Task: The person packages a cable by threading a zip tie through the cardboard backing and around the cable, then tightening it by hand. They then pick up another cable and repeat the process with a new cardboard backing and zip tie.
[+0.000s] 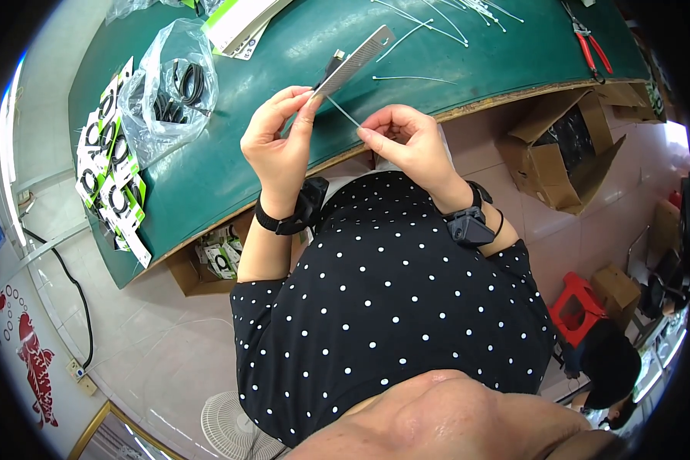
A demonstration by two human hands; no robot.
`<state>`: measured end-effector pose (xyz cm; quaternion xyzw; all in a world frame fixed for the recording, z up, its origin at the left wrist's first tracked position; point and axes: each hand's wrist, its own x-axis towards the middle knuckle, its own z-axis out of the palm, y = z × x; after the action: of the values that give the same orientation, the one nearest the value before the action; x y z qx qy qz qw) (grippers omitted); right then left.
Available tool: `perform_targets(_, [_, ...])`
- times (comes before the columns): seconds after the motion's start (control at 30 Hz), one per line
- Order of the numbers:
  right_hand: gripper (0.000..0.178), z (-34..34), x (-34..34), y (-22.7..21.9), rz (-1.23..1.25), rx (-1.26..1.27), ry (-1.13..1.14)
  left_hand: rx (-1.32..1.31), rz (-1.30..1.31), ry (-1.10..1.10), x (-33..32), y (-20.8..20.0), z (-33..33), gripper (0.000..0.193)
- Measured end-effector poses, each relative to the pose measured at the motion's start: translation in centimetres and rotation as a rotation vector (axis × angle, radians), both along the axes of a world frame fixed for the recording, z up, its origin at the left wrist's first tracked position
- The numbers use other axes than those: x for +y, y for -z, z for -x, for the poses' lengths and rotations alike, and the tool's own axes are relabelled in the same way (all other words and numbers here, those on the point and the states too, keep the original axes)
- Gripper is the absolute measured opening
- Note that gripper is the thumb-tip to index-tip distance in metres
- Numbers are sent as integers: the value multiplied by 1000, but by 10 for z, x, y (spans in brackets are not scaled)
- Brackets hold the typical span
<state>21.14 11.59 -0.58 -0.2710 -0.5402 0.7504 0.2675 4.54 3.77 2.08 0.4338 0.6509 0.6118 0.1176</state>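
My left hand is closed, pinching a flat grey card with a hang hole at its upper end. A black cable plug shows along the card's left edge; the rest of that cable is hidden behind card and fingers. From the card a thin white cable tie slants down to my right hand, whose thumb and forefinger pinch its end. Both hands are above the near edge of the green table. Just beyond them lies a single loose cable tie.
More white cable ties are scattered at the back. Red-handled cutters lie on the right. On the left are a clear bag of black cables and a pile of carded cables. An open cardboard box stands on the floor at right.
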Motion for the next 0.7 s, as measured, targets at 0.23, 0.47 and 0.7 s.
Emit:
perform_targets(0.23, [12,4,3,-1,27,-25,-63,57,11,-18,2,0,-3,12])
perform_targets(0.47, [11,27,15,0,-192,188,20,262,35,11,6,-4,-5,12])
perform_targets(0.7, [19,21,33,-10,-536,190,-60,210,101,123,5,-14,5,14])
